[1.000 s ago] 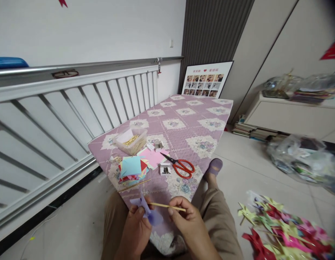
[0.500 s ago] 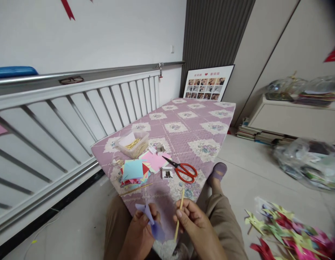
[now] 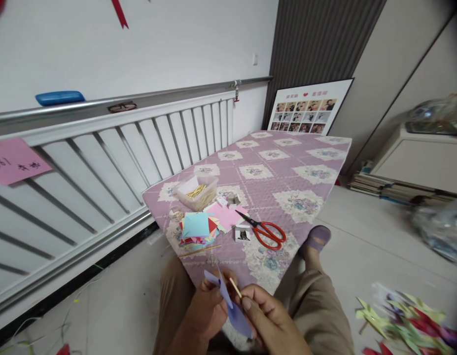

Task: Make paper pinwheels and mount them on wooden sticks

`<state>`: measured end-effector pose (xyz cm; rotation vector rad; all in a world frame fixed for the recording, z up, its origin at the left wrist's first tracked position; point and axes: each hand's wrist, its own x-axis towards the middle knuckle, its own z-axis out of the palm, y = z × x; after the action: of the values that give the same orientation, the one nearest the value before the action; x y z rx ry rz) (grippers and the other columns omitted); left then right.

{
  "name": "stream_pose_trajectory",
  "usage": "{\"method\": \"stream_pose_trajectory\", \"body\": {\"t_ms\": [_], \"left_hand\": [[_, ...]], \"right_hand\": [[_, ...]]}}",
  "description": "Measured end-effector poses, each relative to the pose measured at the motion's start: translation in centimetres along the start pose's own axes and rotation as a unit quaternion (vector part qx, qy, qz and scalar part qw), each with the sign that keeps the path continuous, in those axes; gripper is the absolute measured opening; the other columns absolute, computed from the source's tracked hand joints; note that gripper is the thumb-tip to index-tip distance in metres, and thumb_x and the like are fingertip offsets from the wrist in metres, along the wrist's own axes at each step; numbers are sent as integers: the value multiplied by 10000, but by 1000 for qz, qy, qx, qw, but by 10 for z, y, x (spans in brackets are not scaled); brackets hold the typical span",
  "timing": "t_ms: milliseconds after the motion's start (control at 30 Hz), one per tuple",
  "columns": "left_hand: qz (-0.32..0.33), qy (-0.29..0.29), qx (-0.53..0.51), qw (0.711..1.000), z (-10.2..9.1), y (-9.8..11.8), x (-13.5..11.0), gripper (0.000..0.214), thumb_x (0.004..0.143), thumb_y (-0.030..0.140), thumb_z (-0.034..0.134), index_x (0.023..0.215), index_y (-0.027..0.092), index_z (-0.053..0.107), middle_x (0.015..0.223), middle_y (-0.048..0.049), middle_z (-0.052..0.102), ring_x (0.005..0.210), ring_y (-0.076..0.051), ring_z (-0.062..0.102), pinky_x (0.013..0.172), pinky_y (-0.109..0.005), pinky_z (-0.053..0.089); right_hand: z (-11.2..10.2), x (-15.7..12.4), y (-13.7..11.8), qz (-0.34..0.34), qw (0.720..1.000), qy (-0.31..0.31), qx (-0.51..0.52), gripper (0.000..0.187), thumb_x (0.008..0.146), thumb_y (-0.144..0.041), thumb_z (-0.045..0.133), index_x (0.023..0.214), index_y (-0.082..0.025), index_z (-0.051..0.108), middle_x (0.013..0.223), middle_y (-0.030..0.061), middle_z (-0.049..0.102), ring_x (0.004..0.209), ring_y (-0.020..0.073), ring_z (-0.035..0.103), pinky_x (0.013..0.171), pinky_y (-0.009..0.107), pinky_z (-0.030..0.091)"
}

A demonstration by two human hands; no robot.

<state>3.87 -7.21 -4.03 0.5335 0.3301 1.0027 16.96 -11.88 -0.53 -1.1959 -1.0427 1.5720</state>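
- Facing each other over the near corner of a flower-patterned tabletop, the left hand holds folded purple paper and the right hand a pale stick.
- Pressed together, the left fingers pinch the paper; the right fingers pinch the stick, its tip just beside the paper. Whether the two touch cannot be told.
- Work between the fingers looks partway along: the folding appears done, while the stick seems not yet fastened.
- Off to the right of the fingers, colorful pinwheels heaped on the floor appear finished, the pile partly cut from view.
- Beyond the left fingers, stacked paper squares and a loose stick await use, with spare sticks in a plastic box farther out; ample material seems left.
- Beyond the right fingers, red-handled scissors lie idle beside a small open carton of tiny metal pieces.
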Motion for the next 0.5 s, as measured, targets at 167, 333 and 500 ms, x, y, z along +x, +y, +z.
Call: {"method": "stream_pose_trajectory", "body": {"t_ms": [167, 333, 500], "left_hand": [[18, 16, -6, 1000, 1, 1, -2, 241, 588, 267, 813, 587, 170, 593, 692, 29, 556, 518, -67, 458, 515, -223, 333], [16, 23, -4, 1000, -1, -1, -4, 345, 577, 286, 820, 565, 156, 500, 645, 41, 504, 550, -64, 426, 547, -212, 332], [13, 14, -13, 1000, -4, -2, -7, 387, 571, 291, 819, 566, 160, 454, 625, 43, 475, 542, -66, 406, 533, -217, 310]], "right_hand": [[4, 0, -1, 6, 1000, -14, -9, 501, 732, -696, 536, 706, -196, 527, 482, -99, 363, 448, 69, 262, 449, 206, 204], [10, 1, 0, -15, 1000, -15, -22, 496, 738, -683, 537, 690, -190, 500, 522, -93, 357, 477, 73, 270, 464, 205, 222], [13, 1, 3, -39, 999, -10, -27, 422, 768, -600, 557, 666, -201, 465, 544, -92, 331, 492, 77, 257, 471, 209, 223]]}}
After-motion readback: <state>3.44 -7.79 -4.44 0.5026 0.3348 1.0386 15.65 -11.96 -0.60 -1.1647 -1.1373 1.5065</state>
